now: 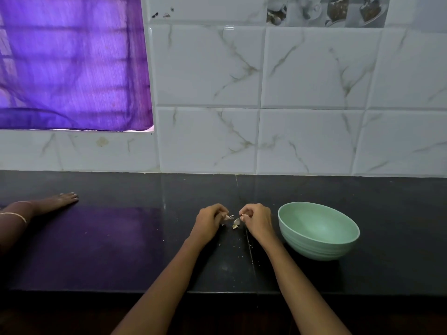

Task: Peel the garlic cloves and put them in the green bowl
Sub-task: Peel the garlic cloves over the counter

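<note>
My left hand and my right hand hover close together over the black counter, both with fingers curled. The left pinches a small pale garlic clove with loose skin. The right pinches a small pale piece at its fingertips. A further garlic clove lies on the counter between the hands, with a bit of peel beside it. The green bowl stands just right of my right hand, and nothing shows inside it.
Another person's hand and forearm with bangles rest flat on the counter at the far left. White marble-look tiles back the counter. A purple curtain covers a window at the upper left. Small peel crumbs dot the counter near a seam.
</note>
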Motion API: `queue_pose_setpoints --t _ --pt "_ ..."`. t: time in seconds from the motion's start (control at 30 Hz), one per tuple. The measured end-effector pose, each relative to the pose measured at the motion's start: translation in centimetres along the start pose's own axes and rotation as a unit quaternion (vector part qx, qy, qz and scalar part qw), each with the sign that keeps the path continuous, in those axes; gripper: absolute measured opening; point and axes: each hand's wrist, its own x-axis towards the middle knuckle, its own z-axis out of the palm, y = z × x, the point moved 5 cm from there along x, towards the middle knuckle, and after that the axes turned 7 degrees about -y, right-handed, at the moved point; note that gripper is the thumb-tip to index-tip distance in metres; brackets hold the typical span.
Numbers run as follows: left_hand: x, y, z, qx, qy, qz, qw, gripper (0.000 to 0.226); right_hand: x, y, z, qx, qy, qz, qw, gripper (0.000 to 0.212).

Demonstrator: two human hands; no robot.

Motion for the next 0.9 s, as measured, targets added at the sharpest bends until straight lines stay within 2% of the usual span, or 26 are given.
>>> queue_pose_setpoints --t 0.13,0.33,0.47,0.57,0.73,0.9 --pt "0.0 0.0 -0.5 -0.033 0.041 0.010 0.999 0.020 -0.2 -0.1 -0.1 0.032 0.014 -0.019 0.999 0.010" --pt "0.3 -1.0 0.2 -0.012 0.020 -0.010 1.000 0.015 0.3 -0.4 -0.2 0.056 0.035 -0.040 0.997 0.025" --pt "-0.1 0.3 -0.5 -0.042 0.072 0.046 0.995 0.011 0.1 -1.1 0.1 0.120 0.004 -0.080 0.989 0.018" --pt "-0.5 1.3 -1.1 -0.073 0.110 0.083 0.988 0.006 0.0 -1.8 0.6 0.101 -0.011 -0.119 0.988 0.014" --pt "-0.8 1.2 -1.1 -0.053 0.128 0.073 0.988 0.005 -0.1 -1.9 0.5 0.093 0.023 -0.134 0.986 0.013" --pt "-0.6 1.0 -0.8 -0.027 0.107 0.045 0.993 0.017 -0.2 -2.2 0.5 0.107 0.009 -0.152 0.983 0.013"
